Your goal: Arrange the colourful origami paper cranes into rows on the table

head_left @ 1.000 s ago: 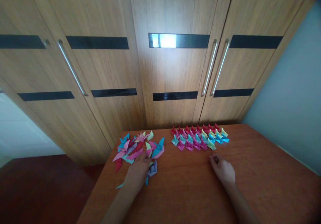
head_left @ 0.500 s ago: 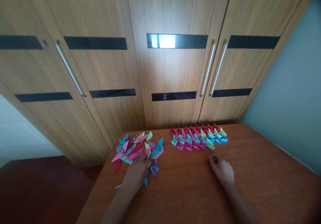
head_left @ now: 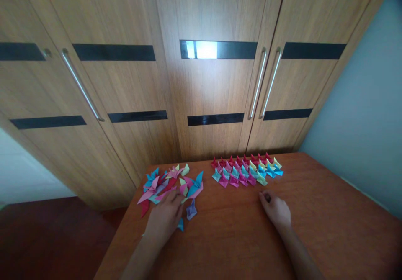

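At the left of the table, my left hand [head_left: 166,213] reaches over a loose pile of folded paper cranes [head_left: 152,191] in pink, blue, red, purple and pale green. Its fingers are closed at the tips on a pale green paper crane [head_left: 184,200], mostly hidden by the hand. A purple paper crane [head_left: 191,210] lies just right of the fingers, and part of a blue one [head_left: 180,224] shows below them. My right hand [head_left: 276,209] rests on the table with fingers curled, nothing visible in it. Beyond it stand close rows of paper cranes [head_left: 234,179], red, pink, yellow, blue and magenta.
The brown wooden table [head_left: 226,238] stands against a wooden wardrobe [head_left: 213,91] with long metal handles [head_left: 258,83]. A pale wall [head_left: 361,116] runs along the right. Past the table's left edge, a dark reddish floor [head_left: 56,234] shows.
My left hand has moved slightly away from me, with the pale green crane at its fingertips. My right hand stays in place; the view has shifted a little.
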A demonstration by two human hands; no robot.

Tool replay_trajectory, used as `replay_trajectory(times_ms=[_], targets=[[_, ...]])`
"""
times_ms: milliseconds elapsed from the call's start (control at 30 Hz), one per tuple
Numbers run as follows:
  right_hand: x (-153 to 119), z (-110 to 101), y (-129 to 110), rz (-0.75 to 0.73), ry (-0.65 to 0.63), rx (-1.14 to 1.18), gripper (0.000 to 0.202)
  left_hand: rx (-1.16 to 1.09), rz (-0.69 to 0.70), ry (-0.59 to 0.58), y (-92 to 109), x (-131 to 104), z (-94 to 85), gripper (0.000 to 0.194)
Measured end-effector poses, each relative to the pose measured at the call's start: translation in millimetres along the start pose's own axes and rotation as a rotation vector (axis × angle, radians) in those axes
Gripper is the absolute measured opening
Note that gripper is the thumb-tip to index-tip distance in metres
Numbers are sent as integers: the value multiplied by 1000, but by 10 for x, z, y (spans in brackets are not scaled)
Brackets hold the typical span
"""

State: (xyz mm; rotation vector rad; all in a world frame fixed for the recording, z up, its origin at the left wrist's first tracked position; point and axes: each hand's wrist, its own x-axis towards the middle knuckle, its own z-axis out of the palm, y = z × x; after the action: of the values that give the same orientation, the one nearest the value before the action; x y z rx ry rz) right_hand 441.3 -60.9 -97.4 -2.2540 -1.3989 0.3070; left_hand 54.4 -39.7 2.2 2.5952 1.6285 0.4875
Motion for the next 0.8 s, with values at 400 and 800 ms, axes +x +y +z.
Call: replay_trajectory(times_ms=[400,800], targets=[[-190,36,-117,-94,51,250,30,-1242,-155,41,615,16,246,22],[-847,36,-694,-370,-309,830,38,-1472,-247,-66,887,-67,862,27]])
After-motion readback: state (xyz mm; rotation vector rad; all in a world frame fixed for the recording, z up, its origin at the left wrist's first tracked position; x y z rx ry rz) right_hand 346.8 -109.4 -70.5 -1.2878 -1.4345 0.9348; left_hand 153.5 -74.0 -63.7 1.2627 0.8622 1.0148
